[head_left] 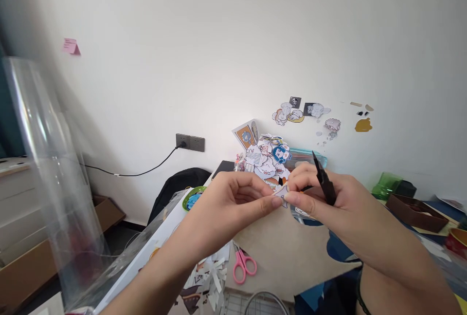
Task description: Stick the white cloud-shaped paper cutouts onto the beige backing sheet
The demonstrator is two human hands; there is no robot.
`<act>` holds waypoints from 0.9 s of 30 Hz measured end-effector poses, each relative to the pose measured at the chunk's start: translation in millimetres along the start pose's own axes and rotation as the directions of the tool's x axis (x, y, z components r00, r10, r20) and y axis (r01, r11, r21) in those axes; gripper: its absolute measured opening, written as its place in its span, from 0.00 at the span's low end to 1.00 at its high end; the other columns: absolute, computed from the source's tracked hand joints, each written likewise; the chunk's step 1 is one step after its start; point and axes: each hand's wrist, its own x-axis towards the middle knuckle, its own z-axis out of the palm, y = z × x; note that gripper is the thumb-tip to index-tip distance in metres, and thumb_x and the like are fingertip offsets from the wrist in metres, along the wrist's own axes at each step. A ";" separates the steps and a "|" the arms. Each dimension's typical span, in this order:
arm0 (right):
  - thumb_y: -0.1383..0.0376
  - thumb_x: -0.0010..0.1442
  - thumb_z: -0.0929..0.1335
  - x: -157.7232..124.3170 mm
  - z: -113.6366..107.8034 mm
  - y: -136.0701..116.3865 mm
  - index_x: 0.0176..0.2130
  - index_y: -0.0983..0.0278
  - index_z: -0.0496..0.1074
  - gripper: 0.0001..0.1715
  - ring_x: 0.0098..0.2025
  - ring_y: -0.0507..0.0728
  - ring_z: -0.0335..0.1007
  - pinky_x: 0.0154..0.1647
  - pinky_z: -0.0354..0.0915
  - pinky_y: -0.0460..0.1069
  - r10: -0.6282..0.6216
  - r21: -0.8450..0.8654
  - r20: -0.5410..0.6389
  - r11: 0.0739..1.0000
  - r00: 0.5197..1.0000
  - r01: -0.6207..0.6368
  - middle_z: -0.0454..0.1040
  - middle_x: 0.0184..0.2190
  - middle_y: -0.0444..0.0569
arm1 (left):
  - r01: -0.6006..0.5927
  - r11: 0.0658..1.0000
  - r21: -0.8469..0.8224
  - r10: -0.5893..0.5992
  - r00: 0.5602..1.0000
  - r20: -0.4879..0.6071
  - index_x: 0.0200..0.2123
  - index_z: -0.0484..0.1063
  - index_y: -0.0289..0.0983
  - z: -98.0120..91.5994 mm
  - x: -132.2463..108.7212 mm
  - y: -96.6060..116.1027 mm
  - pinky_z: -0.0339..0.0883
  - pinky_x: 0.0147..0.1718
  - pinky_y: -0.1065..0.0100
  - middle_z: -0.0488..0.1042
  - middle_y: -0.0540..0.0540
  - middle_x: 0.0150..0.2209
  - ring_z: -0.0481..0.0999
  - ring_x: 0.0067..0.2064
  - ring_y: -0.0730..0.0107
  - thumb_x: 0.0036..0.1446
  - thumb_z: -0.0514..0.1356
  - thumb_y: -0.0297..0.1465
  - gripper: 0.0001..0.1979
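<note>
My left hand [239, 198] and my right hand [324, 203] meet above the table, fingers curled. Both pinch a small white paper cut-out [281, 193] between thumb and fingertips. My right hand also grips a black pair of tweezers [324, 181], whose tip points up and away from me. Behind the hands stands a pile of cartoon sticker cut-outs [268, 157].
Pink scissors [242, 264] lie on the table below the hands beside white paper scraps [213, 278]. A clear plastic roll [51, 169] stands at the left. A green-rimmed dish [193, 195], a green container [386, 186] and a brown tray [416, 210] sit around. Stickers [302, 113] are on the wall.
</note>
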 end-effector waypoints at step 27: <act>0.65 0.54 0.66 2.4 8.4 -7.3 0.25 0.61 0.65 0.07 0.26 0.49 0.60 0.22 0.51 0.45 -0.041 -0.155 -0.039 0.987 0.998 0.035 0.64 0.25 0.40 | -0.033 0.999 0.006 0.033 0.997 -0.065 0.28 0.75 0.36 -1.9 2.0 -2.1 0.66 0.31 0.69 0.77 0.45 0.32 0.75 0.33 0.65 0.49 0.64 0.36 0.09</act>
